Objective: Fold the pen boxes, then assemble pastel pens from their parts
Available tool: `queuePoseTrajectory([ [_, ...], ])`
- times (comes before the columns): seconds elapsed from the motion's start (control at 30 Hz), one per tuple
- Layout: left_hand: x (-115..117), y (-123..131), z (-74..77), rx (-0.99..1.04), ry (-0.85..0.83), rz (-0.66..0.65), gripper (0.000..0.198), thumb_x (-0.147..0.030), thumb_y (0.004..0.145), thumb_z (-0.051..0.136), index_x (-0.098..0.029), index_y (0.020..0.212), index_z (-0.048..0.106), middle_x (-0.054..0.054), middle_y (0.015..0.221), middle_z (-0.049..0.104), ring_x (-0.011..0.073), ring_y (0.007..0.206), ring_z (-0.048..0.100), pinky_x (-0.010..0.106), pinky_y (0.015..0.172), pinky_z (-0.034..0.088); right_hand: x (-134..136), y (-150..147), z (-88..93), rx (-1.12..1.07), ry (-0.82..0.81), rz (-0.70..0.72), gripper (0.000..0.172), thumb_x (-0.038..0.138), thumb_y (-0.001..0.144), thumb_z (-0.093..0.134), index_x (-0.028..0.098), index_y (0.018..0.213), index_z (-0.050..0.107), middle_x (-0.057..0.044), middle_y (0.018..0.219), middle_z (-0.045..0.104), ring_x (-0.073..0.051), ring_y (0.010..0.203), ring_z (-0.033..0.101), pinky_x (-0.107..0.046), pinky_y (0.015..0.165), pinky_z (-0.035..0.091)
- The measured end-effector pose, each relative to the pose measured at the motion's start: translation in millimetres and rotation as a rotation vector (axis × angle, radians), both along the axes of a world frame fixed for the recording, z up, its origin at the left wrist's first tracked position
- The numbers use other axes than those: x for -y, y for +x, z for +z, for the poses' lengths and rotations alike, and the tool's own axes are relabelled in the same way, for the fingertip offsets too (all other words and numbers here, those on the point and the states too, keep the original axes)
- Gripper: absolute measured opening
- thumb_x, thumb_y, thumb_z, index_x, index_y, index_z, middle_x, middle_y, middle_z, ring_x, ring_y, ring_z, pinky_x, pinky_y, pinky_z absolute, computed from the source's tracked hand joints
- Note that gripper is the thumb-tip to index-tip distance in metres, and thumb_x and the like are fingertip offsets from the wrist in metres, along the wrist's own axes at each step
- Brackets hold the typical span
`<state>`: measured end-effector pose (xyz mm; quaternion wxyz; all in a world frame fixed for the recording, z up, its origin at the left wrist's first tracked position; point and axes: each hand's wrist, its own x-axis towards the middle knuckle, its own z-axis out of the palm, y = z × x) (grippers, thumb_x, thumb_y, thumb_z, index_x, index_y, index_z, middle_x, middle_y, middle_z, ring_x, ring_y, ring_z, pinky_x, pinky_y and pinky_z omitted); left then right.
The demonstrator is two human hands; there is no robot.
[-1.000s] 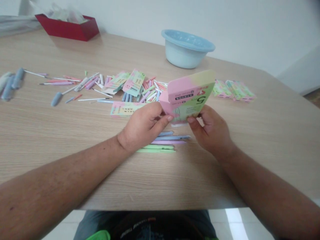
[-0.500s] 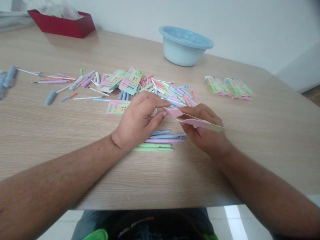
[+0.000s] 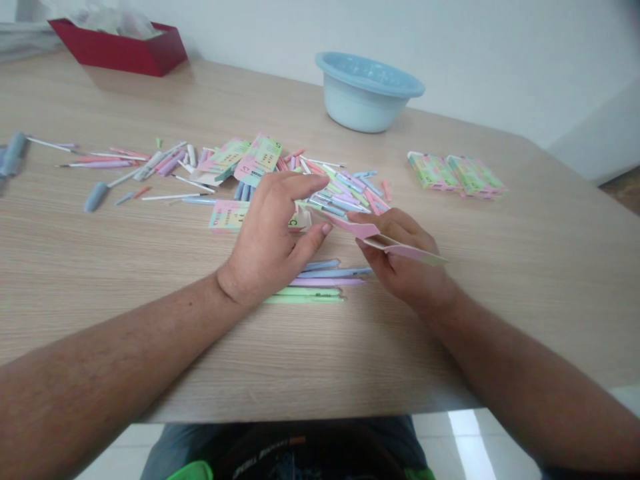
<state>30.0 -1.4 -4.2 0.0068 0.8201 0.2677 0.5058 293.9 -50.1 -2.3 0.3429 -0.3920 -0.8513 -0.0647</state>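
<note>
Between the fingers and thumb of my right hand (image 3: 413,270) is a thin pink cardboard box (image 3: 360,229), its end open and flaps sticking out. My left hand (image 3: 265,237) hovers at the box's left side, thumb and forefinger apart, gripping nothing that I can see. Below the hands lies a row of blue, purple and green pens (image 3: 327,282) side by side. A printed pink and yellow box (image 3: 227,215) lies flat behind my left wrist, partly covered by that hand. Farther back is a heap of pastel pens (image 3: 345,190).
Two more printed boxes (image 3: 260,159) lean on the heap's left. Loose pen parts and white refills (image 3: 170,197) spread leftward, near grey cylindrical pieces (image 3: 97,197). Two filled-looking boxes (image 3: 475,177) lie at right. A blue basin (image 3: 370,100) and red container (image 3: 120,53) stand behind.
My left forefinger has lifted off the box's flap and spread from the thumb. The pink flap now stands farther out, and the box is tilted slightly differently in my right hand.
</note>
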Motion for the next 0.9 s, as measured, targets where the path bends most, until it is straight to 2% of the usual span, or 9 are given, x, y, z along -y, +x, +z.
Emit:
queuePoseTrajectory([
  [0.1, -1.4, 0.4, -2.1, 0.029, -0.081, 0.034, 0.048, -0.046, 0.11, 0.07, -0.022, 0.15, 0.059, 0.014, 0.141, 0.07, 0.0288, 0.124, 0.069, 0.048, 0.109, 0.062, 0.1, 0.3, -1.2, -0.054, -0.013, 0.006, 0.046, 0.026, 0.112, 0.063, 0.031, 0.157, 0.068, -0.008, 0.128, 0.082, -0.027, 0.107, 0.076, -0.046, 0.1, 0.065],
  [0.2, -3.4, 4.2, -4.2, 0.194, -0.258, -0.061, 0.046, -0.052, 0.108, 0.073, -0.022, 0.141, 0.06, 0.008, 0.116, 0.071, 0.0217, 0.099, 0.071, 0.038, 0.09, 0.065, 2.1, 2.0, 0.8, -0.112, -0.069, -0.001, 0.05, 0.032, 0.11, 0.069, 0.033, 0.16, 0.067, -0.008, 0.128, 0.082, -0.027, 0.102, 0.077, -0.044, 0.094, 0.066],
  [0.33, 0.3, 13.4, -0.4, 0.485, -0.813, -0.314, 0.041, -0.053, 0.107, 0.077, -0.024, 0.131, 0.061, -0.001, 0.088, 0.066, 0.017, 0.077, 0.07, 0.03, 0.072, 0.064, 5.5, 2.5, 3.8, -0.154, -0.112, -0.028, 0.052, 0.034, 0.108, 0.073, 0.03, 0.16, 0.07, -0.009, 0.12, 0.081, -0.027, 0.1, 0.079, -0.041, 0.086, 0.067],
  [0.47, 8.3, 21.8, 7.4, 0.7, -1.277, -0.387, 0.052, -0.043, 0.099, 0.088, -0.021, 0.139, 0.064, 0.001, 0.09, 0.074, 0.0202, 0.079, 0.076, 0.032, 0.07, 0.065, 4.0, -2.8, 4.9, -0.162, -0.09, 0.063, 0.053, 0.016, 0.111, 0.063, 0.029, 0.162, 0.068, -0.011, 0.139, 0.08, -0.027, 0.12, 0.08, -0.041, 0.102, 0.067],
  [0.6, 10.2, 24.9, 10.3, 0.746, -1.313, -0.468, 0.08, -0.034, 0.087, 0.099, -0.026, 0.156, 0.06, 0.002, 0.092, 0.08, 0.0247, 0.079, 0.079, 0.04, 0.075, 0.067, 0.8, -6.9, 3.8, -0.104, -0.049, 0.152, 0.056, 0.011, 0.113, 0.053, 0.027, 0.166, 0.062, -0.014, 0.149, 0.077, -0.028, 0.135, 0.075, -0.048, 0.115, 0.063],
  [0.67, 9.2, 25.2, 10.4, 0.75, -1.281, -0.525, 0.076, -0.034, 0.087, 0.098, -0.026, 0.154, 0.064, 0.004, 0.098, 0.083, 0.0281, 0.084, 0.082, 0.044, 0.077, 0.069, 0.8, -7.8, 2.3, -0.137, -0.107, 0.149, 0.052, 0.018, 0.116, 0.053, 0.027, 0.167, 0.059, -0.014, 0.145, 0.078, -0.028, 0.132, 0.076, -0.05, 0.113, 0.064],
  [0.77, 7.6, 25.3, 9.5, 0.769, -1.22, -0.5, 0.05, -0.035, 0.088, 0.096, -0.02, 0.13, 0.074, 0.008, 0.105, 0.086, 0.0308, 0.094, 0.083, 0.045, 0.082, 0.07, 3.3, -10.3, -0.7, -0.383, -0.362, 0.138, 0.053, 0.036, 0.119, 0.057, 0.027, 0.17, 0.05, -0.006, 0.111, 0.083, -0.023, 0.095, 0.08, -0.043, 0.088, 0.068],
  [0.83, 7.0, 25.6, 8.2, 0.799, -1.192, -0.462, 0.042, -0.033, 0.088, 0.096, -0.019, 0.12, 0.073, 0.008, 0.11, 0.086, 0.0307, 0.101, 0.083, 0.044, 0.085, 0.07, 6.0, -13.8, -2.1, -0.591, -0.58, 0.148, 0.057, 0.049, 0.118, 0.058, 0.026, 0.169, 0.046, 0.0, 0.088, 0.076, -0.019, 0.072, 0.073, -0.035, 0.069, 0.063],
  [0.9, 7.3, 26.0, 6.6, 0.826, -1.17, -0.446, 0.041, -0.03, 0.088, 0.095, -0.02, 0.12, 0.072, 0.007, 0.113, 0.086, 0.0303, 0.104, 0.083, 0.043, 0.086, 0.07, 8.3, -18.5, -1.9, -0.708, -0.753, 0.161, 0.06, 0.057, 0.115, 0.064, 0.025, 0.163, 0.049, 0.002, 0.085, 0.074, -0.018, 0.067, 0.069, -0.032, 0.062, 0.058],
])
